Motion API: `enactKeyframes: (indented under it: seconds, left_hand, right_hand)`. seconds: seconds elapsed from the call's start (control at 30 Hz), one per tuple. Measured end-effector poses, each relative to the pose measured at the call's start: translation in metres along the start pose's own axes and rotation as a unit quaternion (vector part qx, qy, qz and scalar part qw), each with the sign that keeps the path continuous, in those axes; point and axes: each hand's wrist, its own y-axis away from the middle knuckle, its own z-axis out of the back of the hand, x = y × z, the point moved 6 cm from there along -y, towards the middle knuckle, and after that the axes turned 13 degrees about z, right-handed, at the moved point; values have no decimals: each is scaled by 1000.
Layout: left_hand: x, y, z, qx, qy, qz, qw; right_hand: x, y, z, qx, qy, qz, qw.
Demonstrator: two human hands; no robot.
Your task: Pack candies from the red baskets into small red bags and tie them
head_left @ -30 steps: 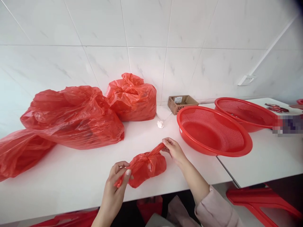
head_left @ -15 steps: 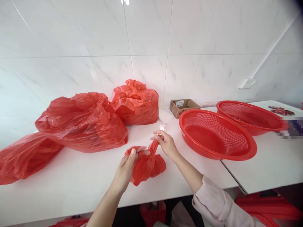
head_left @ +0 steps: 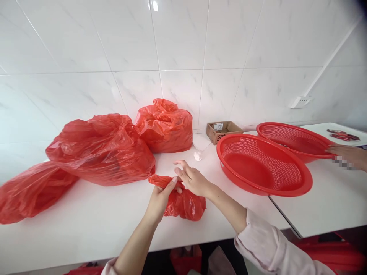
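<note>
The left hand (head_left: 162, 193) pinches one twisted handle of the small red plastic bag (head_left: 183, 202), which lies on the white table (head_left: 86, 225) directly under both hands. The right hand (head_left: 192, 179) grips the other handle beside it, fingers partly spread. The handles meet between the hands, so the knot looks under way, not yet tight. Right of the hands sits a round red perforated plastic basket (head_left: 263, 166), a second one (head_left: 295, 139) beyond it under another person's hand (head_left: 348, 156). Left and behind lie larger, filled red plastic bags (head_left: 103, 151).
</note>
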Motion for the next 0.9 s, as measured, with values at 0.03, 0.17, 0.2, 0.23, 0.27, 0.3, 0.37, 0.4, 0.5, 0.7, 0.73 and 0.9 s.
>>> enactKeyframes:
  seconds: [0.03,0.17,0.2,0.23,0.27,0.3,0.37,0.4,0.5,0.7,0.73,0.9]
  left_hand:
    - [1,0,0,-1,22,7,1000]
    - [6,1,1,-12,10,17,1000]
    - [5,1,2,-13,-7,7,1000]
    - [3,2,4,-12,-27,-9,1000]
    - [1,2,6,-7,-53,-28,998]
    - [-1,2,8,0,-83,-48,995]
    - [-4,3,11,14,-146,-87,985]
    - [-5,4,13,20,-173,-104,979]
    - [-11,9,16,45,-235,-154,959]
    - [-20,21,14,103,-287,-195,932]
    - [-19,21,15,100,-274,-189,937]
    - [-12,20,20,-63,-272,-288,916]
  right_hand:
    - [1,2,3,-22,12,6,1000]
    - [17,18,17,-140,66,14,988]
    - [20,24,17,-158,74,11,985]
    - [22,31,16,-168,74,4,983]
    - [22,37,12,-169,71,-6,983]
    - [20,44,8,-160,64,-18,985]
    - [13,53,-2,-124,58,-41,990]
    - [11,55,-4,-113,62,-41,991]
    - [10,53,-4,-119,68,10,991]
    - [3,46,-19,-52,-114,30,992]
    - [3,47,-23,-55,-127,26,990]
    - [15,60,-42,-78,-91,27,992]
